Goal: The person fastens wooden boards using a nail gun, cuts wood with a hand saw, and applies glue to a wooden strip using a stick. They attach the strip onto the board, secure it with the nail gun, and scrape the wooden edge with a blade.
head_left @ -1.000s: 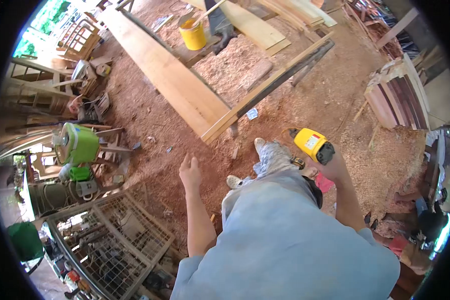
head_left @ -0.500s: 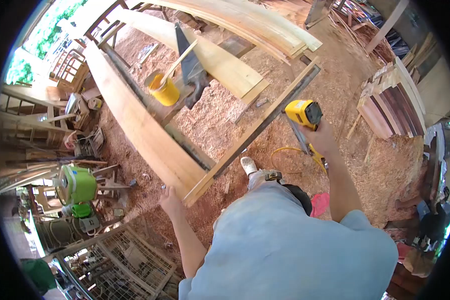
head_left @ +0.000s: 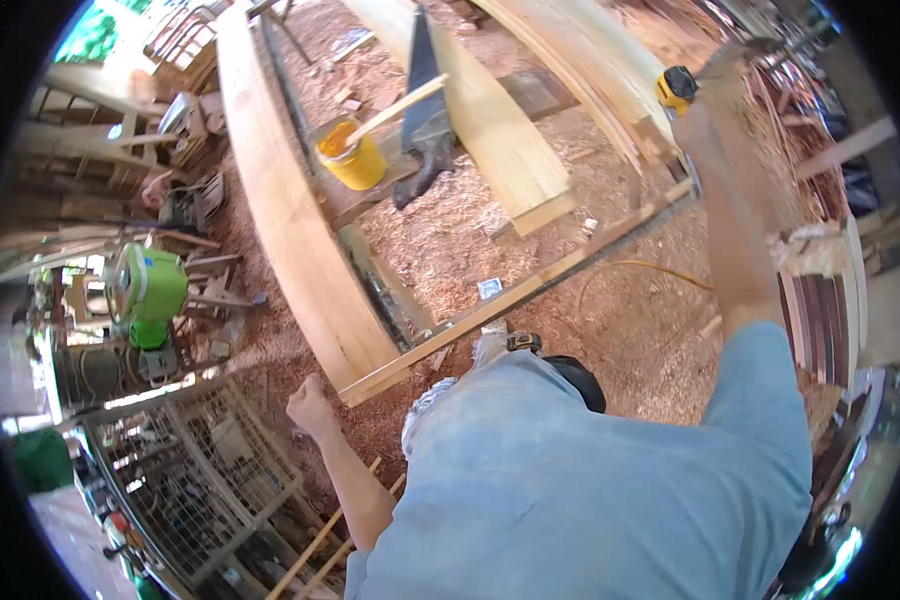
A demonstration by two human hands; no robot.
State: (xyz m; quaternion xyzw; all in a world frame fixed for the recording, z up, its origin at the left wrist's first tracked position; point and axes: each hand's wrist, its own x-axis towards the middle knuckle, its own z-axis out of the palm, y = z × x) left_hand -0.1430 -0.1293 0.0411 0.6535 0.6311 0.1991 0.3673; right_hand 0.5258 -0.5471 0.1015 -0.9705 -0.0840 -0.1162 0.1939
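My right hand (head_left: 698, 135) is closed around a yellow and black nail gun (head_left: 676, 88), at the far right end of a wooden frame rail (head_left: 530, 285). A yellow air hose (head_left: 660, 268) curves over the ground below it. Near the rail's left end my left hand (head_left: 311, 405) hangs with curled fingers, just off the wood; whether anything is in them is hidden. A long pale board (head_left: 285, 215) runs away from the rail's left end. A yellow bucket (head_left: 355, 165) with a stick (head_left: 400, 105) in it and a handsaw (head_left: 425, 110) sit on the frame.
Another pale board (head_left: 505, 150) lies across the frame, with stacked boards (head_left: 580, 60) beyond. Wood shavings cover the ground. A green container (head_left: 155, 282) and a wire-mesh panel (head_left: 205, 460) are at the left. Cut boards (head_left: 820, 300) are piled at the right.
My right hand has carried the nail gun forward and right to the rail's far end. My left hand has come off the board's corner. The view has shifted.
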